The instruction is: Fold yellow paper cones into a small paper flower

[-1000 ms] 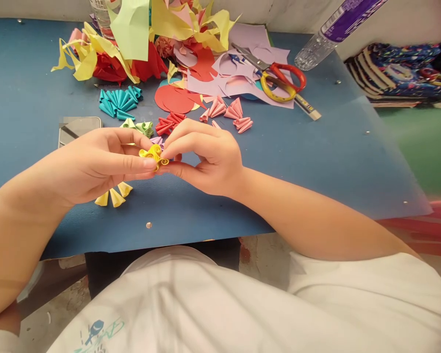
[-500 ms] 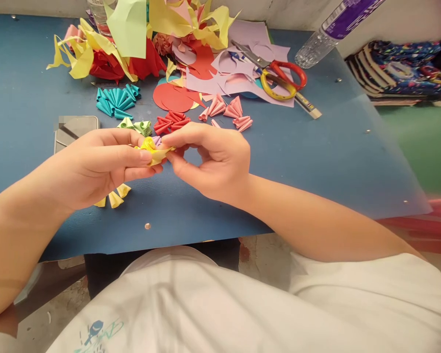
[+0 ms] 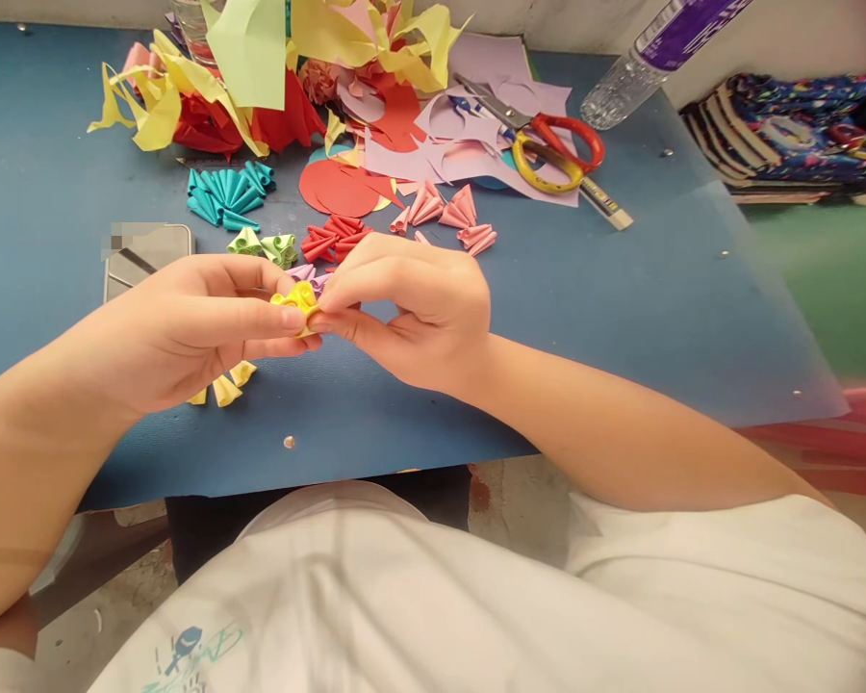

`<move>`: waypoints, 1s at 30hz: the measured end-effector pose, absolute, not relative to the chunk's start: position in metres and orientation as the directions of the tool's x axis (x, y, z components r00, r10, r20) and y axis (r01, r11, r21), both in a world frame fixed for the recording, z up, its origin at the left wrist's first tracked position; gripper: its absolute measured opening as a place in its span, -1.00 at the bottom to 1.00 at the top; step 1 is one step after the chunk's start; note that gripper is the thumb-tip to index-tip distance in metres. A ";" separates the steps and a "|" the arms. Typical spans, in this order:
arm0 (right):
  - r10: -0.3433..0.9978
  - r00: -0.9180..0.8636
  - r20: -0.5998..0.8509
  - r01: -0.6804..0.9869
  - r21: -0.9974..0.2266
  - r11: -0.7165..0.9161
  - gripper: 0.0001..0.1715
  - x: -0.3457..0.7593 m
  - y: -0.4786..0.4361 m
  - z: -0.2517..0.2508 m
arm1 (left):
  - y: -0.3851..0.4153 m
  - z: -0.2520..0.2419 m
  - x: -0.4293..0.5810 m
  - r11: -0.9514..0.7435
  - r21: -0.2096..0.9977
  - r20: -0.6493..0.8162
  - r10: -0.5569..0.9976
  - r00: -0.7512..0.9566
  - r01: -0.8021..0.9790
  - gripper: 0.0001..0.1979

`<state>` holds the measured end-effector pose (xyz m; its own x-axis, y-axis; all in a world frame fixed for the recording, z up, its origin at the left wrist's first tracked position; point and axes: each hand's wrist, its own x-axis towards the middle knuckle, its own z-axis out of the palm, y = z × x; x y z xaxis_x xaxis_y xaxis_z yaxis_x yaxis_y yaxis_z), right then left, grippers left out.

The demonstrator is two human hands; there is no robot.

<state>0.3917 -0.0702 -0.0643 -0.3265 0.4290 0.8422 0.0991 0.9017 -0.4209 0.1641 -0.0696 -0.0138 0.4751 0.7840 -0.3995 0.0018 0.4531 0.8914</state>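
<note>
A yellow curled paper piece (image 3: 301,296) is pinched between both hands above the blue table. My left hand (image 3: 180,327) grips it from the left, thumb on the near side and fingers behind. From the right, my right hand (image 3: 411,303) pinches its edge between thumb and fingers. Lilac paper cones (image 3: 304,273) show partly behind the hands. Just beyond lie red paper cones (image 3: 332,237) and green paper rolls (image 3: 264,245). Pale yellow paper cones (image 3: 227,387) lie below my left hand, partly covered by it.
Teal cones (image 3: 227,195) and pink cones (image 3: 462,214) lie farther back on the table (image 3: 621,308). Scissors (image 3: 541,144) rest on cut lilac paper (image 3: 548,101). A phone (image 3: 155,252) lies at left, a bottle (image 3: 631,82) stands back right, and scrap paper (image 3: 249,58) is heaped behind.
The loose edge of the yellow paper, earlier stretched out toward my right hand, is now wrapped closer in. My right fingertips have moved slightly left and down, nearer my left thumb.
</note>
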 end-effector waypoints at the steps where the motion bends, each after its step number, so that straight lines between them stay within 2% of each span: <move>1: 0.431 -0.322 0.843 0.108 -0.419 0.901 -0.79 0.392 -0.070 -0.065 | -0.070 -0.013 0.164 0.447 0.895 -0.396 0.792 0.465 0.001 -0.80; 6: 0.431 -0.321 0.844 0.120 -0.415 0.902 -0.91 0.392 -0.071 -0.068 | -0.069 -0.014 0.165 0.438 0.899 -0.396 0.816 0.421 -0.002 -0.82; 12: 0.464 -0.287 0.838 0.121 -0.448 0.886 -0.79 0.391 -0.071 -0.068 | -0.068 -0.015 0.166 0.436 0.900 -0.400 0.821 0.407 0.004 -0.79; 18: 0.437 -0.305 0.846 0.059 -0.441 0.896 -0.76 0.391 -0.071 -0.067 | -0.070 -0.015 0.168 0.472 0.881 -0.421 0.765 0.487 0.020 -0.81; 23: 0.394 -0.312 0.865 0.006 -0.412 0.911 -0.82 0.391 -0.068 -0.068 | -0.072 -0.009 0.169 0.470 0.880 -0.425 0.715 0.555 0.068 -0.84; 27: 0.368 -0.301 0.880 0.056 -0.369 0.928 -0.66 0.392 -0.065 -0.070 | -0.071 -0.009 0.166 0.462 0.880 -0.428 0.675 0.601 0.109 -0.82; 30: 0.397 -0.336 0.854 0.079 -0.395 0.915 -0.52 0.392 -0.061 -0.072 | -0.069 -0.012 0.162 0.453 0.889 -0.386 0.664 0.640 0.066 -0.86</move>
<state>0.3925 -0.0610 -0.0725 -0.3360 0.3971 0.8541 0.0789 0.9155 -0.3946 0.1623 -0.0686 -0.0120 0.6404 0.6640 -0.3860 0.0662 0.4531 0.8890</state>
